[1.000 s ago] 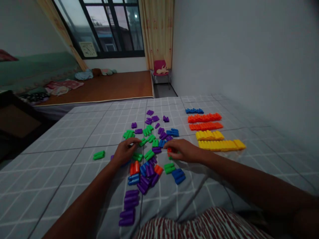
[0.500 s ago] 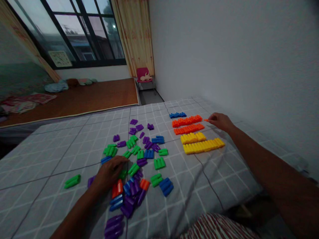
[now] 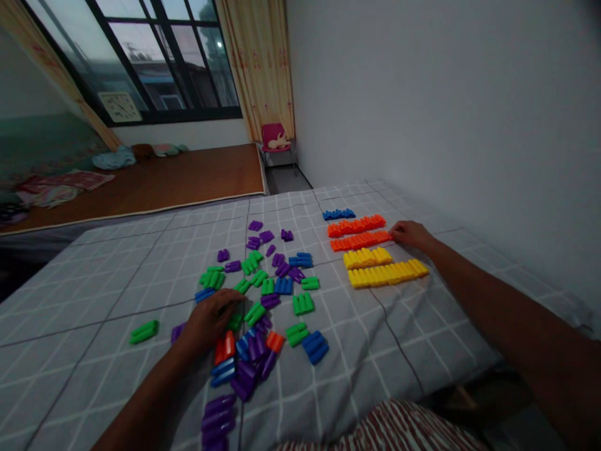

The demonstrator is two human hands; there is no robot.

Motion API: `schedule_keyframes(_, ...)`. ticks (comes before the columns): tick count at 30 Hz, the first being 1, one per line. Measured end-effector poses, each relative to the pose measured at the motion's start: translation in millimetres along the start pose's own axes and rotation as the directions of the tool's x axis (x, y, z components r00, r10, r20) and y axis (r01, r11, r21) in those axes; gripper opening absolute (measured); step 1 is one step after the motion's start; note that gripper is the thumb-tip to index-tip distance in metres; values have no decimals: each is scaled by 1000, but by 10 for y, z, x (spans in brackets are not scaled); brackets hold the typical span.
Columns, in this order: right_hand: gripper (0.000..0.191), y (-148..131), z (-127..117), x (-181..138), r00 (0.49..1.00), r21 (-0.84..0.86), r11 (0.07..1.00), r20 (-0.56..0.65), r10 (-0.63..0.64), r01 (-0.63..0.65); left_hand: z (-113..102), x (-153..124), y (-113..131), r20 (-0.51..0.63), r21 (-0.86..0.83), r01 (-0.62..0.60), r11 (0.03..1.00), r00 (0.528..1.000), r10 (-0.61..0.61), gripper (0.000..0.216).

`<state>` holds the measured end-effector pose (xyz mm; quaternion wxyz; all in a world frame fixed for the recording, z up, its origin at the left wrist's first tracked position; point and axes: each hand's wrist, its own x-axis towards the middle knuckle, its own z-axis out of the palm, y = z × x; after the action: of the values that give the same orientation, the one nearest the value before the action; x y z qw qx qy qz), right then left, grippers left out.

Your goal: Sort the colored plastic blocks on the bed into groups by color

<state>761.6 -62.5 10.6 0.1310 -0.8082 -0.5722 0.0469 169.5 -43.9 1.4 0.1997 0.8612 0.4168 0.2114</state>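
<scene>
My right hand (image 3: 413,235) is pinched at the right end of the nearer orange row (image 3: 359,241), its fingertips on a small orange plastic building block that they mostly hide. The farther orange row (image 3: 357,226) lies just behind. Closer to me are a shorter yellow row (image 3: 367,257) and a longer yellow row (image 3: 389,274). My left hand (image 3: 218,310) rests on the scattered blocks, fingers loosely bent and thumb apart, with no block seen in its grasp. A green block (image 3: 235,322) lies beside it, and red blocks (image 3: 224,346) are below its wrist.
A short blue row (image 3: 339,214) lies beyond the orange ones. Purple blocks (image 3: 218,413), green blocks (image 3: 303,304) and blue blocks (image 3: 315,347) are spread over the checked sheet (image 3: 366,351). The white wall (image 3: 422,113) stands to the right. A red chair (image 3: 275,134) is at the back.
My right hand has moved slightly nearer, bringing the orange block from beside the farther orange row to the end of the nearer one. My left hand stays in place. The view has shifted slightly.
</scene>
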Motion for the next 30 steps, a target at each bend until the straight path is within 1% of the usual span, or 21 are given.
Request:
schedule_keyframes(2, 21, -94, -93, -37, 998, -59, 998, -55, -25, 22, -16, -3, 61, -16, -15, -13, 1000, 1000, 12, 30)
schedule_keyframes(4, 23, -377, -202, -155, 981, -65, 992, -157, -114, 105, -32, 4, 111, -53, -24, -18, 1000, 998, 17, 30)
schedule_keyframes(5, 26, -598, -247, -263, 962, -30, 981, -196, -193, 190, -38, 10, 126, -79, -23, -15, 1000, 997, 13, 30)
schedule_keyframes(6, 26, -862, -277, -411, 928, 50, 943, -204, -313, 329, -45, 14, 136, -104, -20, -11, 1000, 995, 9, 30)
schedule_keyframes(7, 26, -1158, -285, -593, 882, 160, 870, -164, -442, 466, -50, 14, 141, -127, -17, -6, 1000, 992, 4, 30)
schedule_keyframes(8, 26, -1468, -266, -803, 815, 271, 772, -102, -571, 575, -56, 10, 144, -149, -16, -1, 1000, 989, -1, 29)
schedule_keyframes(9, 26, -1775, -219, -1026, 728, 338, 680, -25, -685, 651, -61, 1, 145, -167, -17, 2, 1000, 986, -5, 29)
schedule_keyframes(11, 23, -2317, -56, -1445, 542, 370, 550, 136, -829, 749, -73, -31, 147, -199, -22, 5, 1000, 980, -9, 28)
schedule_keyframes(12, 25, -2530, 45, -1613, 483, 334, 520, 194, -854, 786, -80, -51, 146, -214, -25, 4, 1000, 977, -10, 27)
schedule_keyframes(13, 28, -2697, 144, -1742, 450, 292, 506, 241, -860, 812, -86, -71, 143, -225, -29, 4, 1000, 974, -11, 27)
schedule_keyframes(14, 32, -2819, 232, -1829, 435, 250, 499, 272, -859, 830, -92, -90, 138, -236, -35, 6, 999, 972, -14, 26)
schedule_keyframes(16, 36, -2936, 351, -1883, 431, 207, 498, 296, -852, 842, -100, -120, 121, -248, -47, 11, 999, 968, -22, 26)
schedule_keyframes(18, 29, -2923, 384, -1820, 423, 236, 490, 283, -861, 839, -100, -132, 101, -254, -53, 12, 999, 967, -25, 26)
schedule_keyframes(21, 15, -2784, 348, -1650, 431, 326, 466, 179, -885, 822, -89, -118, 86, -244, -59, 4, 998, 970, -18, 26)
schedule_keyframes(23, 14, -2704, 335, -1573, 440, 360, 448, 108, -891, 818, -79, -93, 102, -234, -68, 0, 998, 972, -16, 25)
schedule_keyframes(24, 17, -2687, 343, -1558, 419, 377, 422, 96, -903, 824, -76, -77, 123, -236, -73, -6, 997, 972, -11, 25)
schedule_keyframes(25, 21, -2689, 362, -1559, 375, 398, 383, 100, -922, 834, -73, -63, 152, -239, -79, -19, 997, 971, 0, 24)
schedule_keyframes(27, 27, -2742, 420, -1591, 262, 444, 289, 123, -957, 848, -76, -40, 244, -234, -113, -63, 992, 972, 35, 23)
schedule_keyframes(28, 27, -2781, 450, -1610, 218, 453, 254, 132, -967, 854, -81, -34, 304, -213, -141, -86, 986, 976, 55, 23)
schedule_keyframes(29, 25, -2819, 476, -1624, 200, 446, 241, 137, -970, 862, -87, -32, 373, -179, -170, -105, 980, 981, 74, 23)
schedule_keyframes(30, 22, -2848, 493, -1628, 210, 426, 250, 139, -968, 870, -94, -34, 446, -142, -195, -117, 974, 986, 90, 23)
